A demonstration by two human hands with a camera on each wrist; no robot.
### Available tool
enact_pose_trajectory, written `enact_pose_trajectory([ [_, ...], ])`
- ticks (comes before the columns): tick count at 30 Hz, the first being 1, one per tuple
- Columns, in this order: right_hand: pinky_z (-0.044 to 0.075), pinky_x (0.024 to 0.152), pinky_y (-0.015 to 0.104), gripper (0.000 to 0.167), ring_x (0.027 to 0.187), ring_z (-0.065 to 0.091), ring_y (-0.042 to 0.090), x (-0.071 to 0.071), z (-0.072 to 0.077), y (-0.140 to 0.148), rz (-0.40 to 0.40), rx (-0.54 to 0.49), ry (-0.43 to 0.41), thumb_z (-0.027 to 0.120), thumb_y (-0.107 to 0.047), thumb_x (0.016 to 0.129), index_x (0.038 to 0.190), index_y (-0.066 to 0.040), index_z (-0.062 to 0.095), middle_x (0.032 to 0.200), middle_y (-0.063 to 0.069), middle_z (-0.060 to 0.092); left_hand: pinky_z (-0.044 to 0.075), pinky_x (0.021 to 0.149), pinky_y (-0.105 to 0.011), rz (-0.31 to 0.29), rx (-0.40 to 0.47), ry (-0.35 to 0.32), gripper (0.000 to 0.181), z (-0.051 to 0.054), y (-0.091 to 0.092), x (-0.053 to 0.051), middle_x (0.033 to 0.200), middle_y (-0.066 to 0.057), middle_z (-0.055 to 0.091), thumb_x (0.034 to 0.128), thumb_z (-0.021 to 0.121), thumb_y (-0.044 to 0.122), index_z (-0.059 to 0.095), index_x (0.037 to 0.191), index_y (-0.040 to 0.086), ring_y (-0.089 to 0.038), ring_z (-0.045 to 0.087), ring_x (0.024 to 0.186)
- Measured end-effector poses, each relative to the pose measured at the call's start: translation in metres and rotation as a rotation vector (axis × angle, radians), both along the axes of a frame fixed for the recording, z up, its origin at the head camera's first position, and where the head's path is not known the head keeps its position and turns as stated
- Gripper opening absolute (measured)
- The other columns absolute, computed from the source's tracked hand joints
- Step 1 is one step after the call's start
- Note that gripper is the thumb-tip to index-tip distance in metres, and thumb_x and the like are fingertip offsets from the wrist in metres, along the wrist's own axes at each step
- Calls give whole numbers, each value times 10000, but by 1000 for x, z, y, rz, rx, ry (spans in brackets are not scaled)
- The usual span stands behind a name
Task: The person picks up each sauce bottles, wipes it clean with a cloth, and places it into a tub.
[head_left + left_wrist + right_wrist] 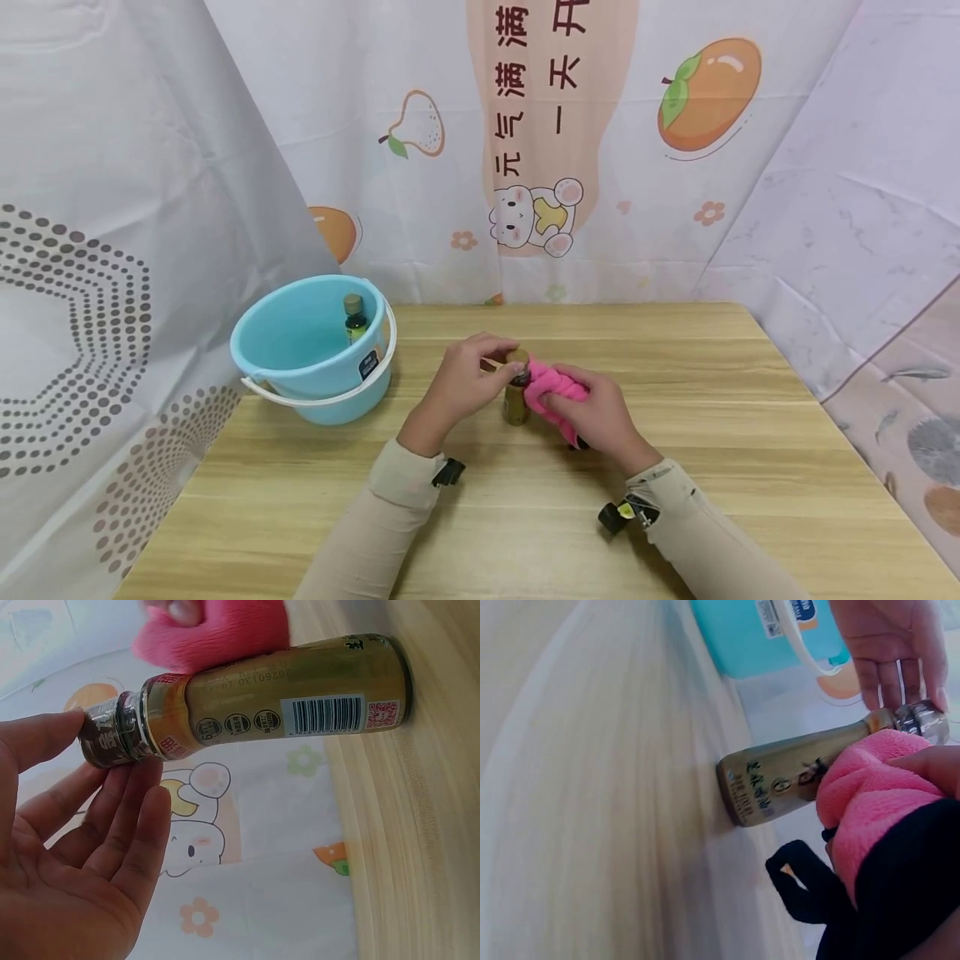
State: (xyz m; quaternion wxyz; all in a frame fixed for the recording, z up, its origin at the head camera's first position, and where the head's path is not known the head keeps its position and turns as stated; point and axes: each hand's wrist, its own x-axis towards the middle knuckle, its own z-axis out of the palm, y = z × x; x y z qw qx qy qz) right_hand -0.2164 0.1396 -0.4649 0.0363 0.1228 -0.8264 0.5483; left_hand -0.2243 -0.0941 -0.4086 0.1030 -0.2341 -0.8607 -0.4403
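Observation:
A slim brown-gold glass bottle [514, 403] with a printed label and barcode stands on the wooden table. By its cap [99, 738] my left hand [471, 377] pinches it between thumb and fingertips. My right hand [597, 410] grips a bunched pink cloth [877, 784] and presses it against the bottle's side, near the shoulder. A black strap loop [802, 881] hangs below the cloth in the right wrist view. Part of the bottle's neck is hidden behind the cloth in the head view.
A light blue bucket [315, 387] with a white handle stands at the table's left. Inside it is a dark bottle [355, 321] with a tan cap. A printed curtain [420, 208] hangs along the table's back edge.

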Motion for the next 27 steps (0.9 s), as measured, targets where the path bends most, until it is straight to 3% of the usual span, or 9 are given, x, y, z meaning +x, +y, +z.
enact_pose_trajectory([
  [7,601,598,309,424,737,675,199,3,6,1,-18,-57,25,832,-207,878,1279,-113,731,960,111,745,608,802,-254,2,-10,-2,292,0,0,0,1150,23,726,977,739,290,751,1225,136,-110,694,1004],
  [17,595,612,273,425,766,665,146,6,9,-3,-41,-128,97,844,-201,881,1271,-77,729,994,147,742,609,805,-265,25,-17,11,310,-2,-1,-2,1133,-24,728,960,759,319,749,1191,113,-117,694,958],
  [27,587,558,310,398,687,650,196,4,3,-4,6,-74,126,837,-171,880,1262,-128,736,966,93,758,604,823,-282,54,-18,-11,294,-2,0,0,1114,5,723,941,782,321,751,1158,126,-100,691,923],
])
